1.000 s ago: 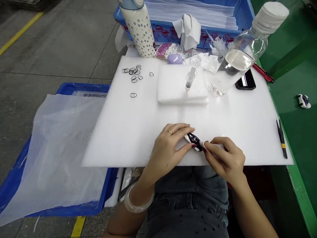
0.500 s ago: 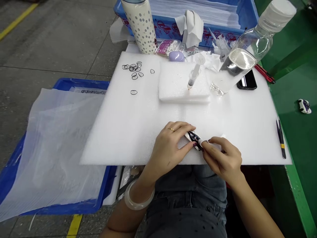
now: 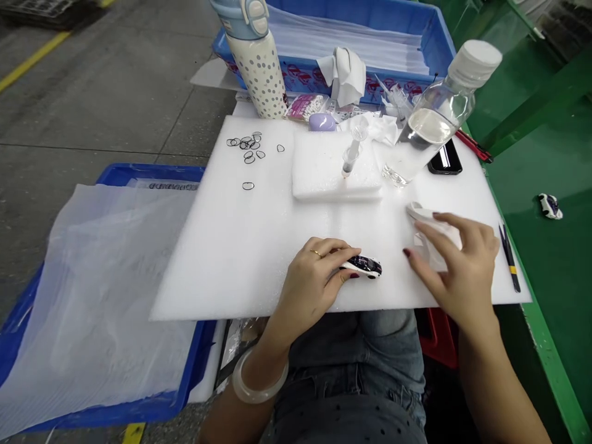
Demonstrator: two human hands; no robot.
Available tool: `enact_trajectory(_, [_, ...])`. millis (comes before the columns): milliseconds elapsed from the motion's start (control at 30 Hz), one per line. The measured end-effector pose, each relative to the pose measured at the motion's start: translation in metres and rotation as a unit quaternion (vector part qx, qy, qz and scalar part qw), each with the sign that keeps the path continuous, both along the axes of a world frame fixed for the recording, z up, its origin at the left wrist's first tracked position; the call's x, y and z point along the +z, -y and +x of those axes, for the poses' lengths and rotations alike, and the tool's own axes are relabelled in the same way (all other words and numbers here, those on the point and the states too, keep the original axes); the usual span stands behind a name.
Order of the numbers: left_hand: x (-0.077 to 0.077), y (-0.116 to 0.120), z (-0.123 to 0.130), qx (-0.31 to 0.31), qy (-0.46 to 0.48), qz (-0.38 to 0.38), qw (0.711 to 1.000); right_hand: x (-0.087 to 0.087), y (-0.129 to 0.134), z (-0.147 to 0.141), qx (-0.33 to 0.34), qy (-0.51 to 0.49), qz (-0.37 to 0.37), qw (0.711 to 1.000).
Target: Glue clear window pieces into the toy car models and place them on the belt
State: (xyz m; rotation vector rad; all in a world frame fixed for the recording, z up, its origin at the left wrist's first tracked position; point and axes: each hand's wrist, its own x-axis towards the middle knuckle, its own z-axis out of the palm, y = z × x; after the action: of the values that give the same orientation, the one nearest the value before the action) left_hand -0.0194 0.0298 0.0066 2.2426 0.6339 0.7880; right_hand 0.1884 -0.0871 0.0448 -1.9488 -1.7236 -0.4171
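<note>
A small toy car point(image 3: 363, 266), dark with white trim, is pinned at the near edge of a white foam sheet point(image 3: 259, 246) by the left hand point(image 3: 317, 280), whose fingers are curled over its rear end and closed on it. The car rests flat on the foam, its nose pointed right. The right hand point(image 3: 456, 262) is seen well apart from the car, further right on the same sheet, fingers spread and loosely bent over a crumpled white wipe point(image 3: 428, 231); whether the wipe is actually gripped or only touched cannot be told from this angle.

Behind the hands, a thicker foam block point(image 3: 324, 176) is laid on the sheet, with a syringe point(image 3: 350, 154) stood tip-down on it. A clear bottle point(image 3: 430, 120) of liquid with a white cap is seen just right of the block, and a black phone point(image 3: 444, 160) lies beside its base. A scatter of thin black rings point(image 3: 247, 145) is spread over the far left corner of the sheet. A spotted flask point(image 3: 259, 58) stands beyond the sheet, in front of a blue crate point(image 3: 393, 18) filled with white sheets. Black tweezers point(image 3: 509, 256) lie at the right edge of the tabletop. A second toy car point(image 3: 549, 206) is seen on the green surface to the right. A blue tray point(image 3: 115, 179) holding plastic film sits on the floor at left.
</note>
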Motion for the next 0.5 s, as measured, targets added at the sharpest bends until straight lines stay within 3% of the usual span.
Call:
enact_trajectory(133, [0.002,0.0,0.001,0.0,-0.004,0.006,1.0,-0.01,-0.001,-0.021,0.094,-0.006,-0.019,0.995])
enact_trajectory(267, [0.002,0.001,0.002,0.001,-0.004,0.004,1.0,-0.023,-0.002,-0.042,0.112,-0.02,-0.007,0.993])
enact_trajectory(367, [0.001,0.001,0.001,0.001,-0.003,0.006,1.0,-0.018,-0.004,-0.041,0.118,-0.023,-0.018,0.993])
enact_trajectory(500, [-0.003,0.001,-0.001,0.007,-0.005,0.001,1.0,-0.001,-0.007,-0.035,0.142,-0.108,-0.142,0.974])
